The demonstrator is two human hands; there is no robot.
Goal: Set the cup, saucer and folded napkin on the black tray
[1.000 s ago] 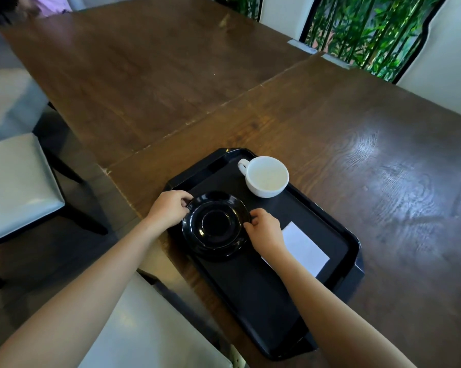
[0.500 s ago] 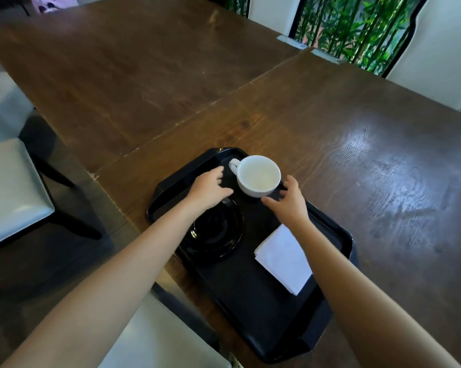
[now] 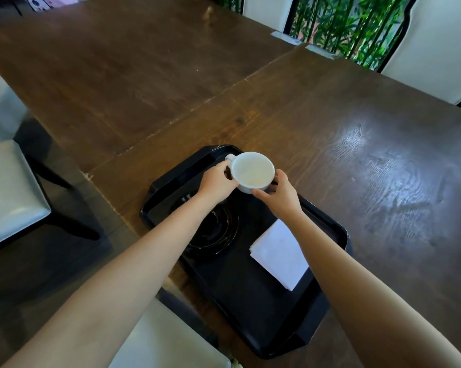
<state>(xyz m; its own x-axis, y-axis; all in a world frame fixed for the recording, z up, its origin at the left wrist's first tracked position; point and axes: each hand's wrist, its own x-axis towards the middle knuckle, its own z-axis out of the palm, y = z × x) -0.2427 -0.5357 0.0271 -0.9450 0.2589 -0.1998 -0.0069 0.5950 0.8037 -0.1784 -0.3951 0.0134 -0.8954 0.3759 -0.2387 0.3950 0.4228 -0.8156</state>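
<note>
The cup (image 3: pixel 252 172) sits at the far end of the tray (image 3: pixel 327 227), with both hands on it. The left hand (image 3: pixel 216 179) closes its grip on the handle side, fingers by the small loop at the rim. The right hand (image 3: pixel 280 193) cups the opposite wall, thumb low near the base. Whether the cup rests on the tray or is just lifted, I cannot quite tell.

It looks like glazed ceramic: stiff, moderately heavy for its size, smooth and therefore slippery, and likely to chip if knocked. It seems empty, so spilling is no worry. Holding it by both walls is sound; the handle alone would let it swing.

The saucer (image 3: pixel 218 235) lies nearer on the tray, partly hidden under the left forearm. It is dark and glossy, probably just as brittle, so the cup should go down gently into its centre well. The napkin (image 3: pixel 280 254) lies folded to the right of it, light and soft. The tray sits at the near edge of the wooden surface (image 3: pixel 357 144).
</note>
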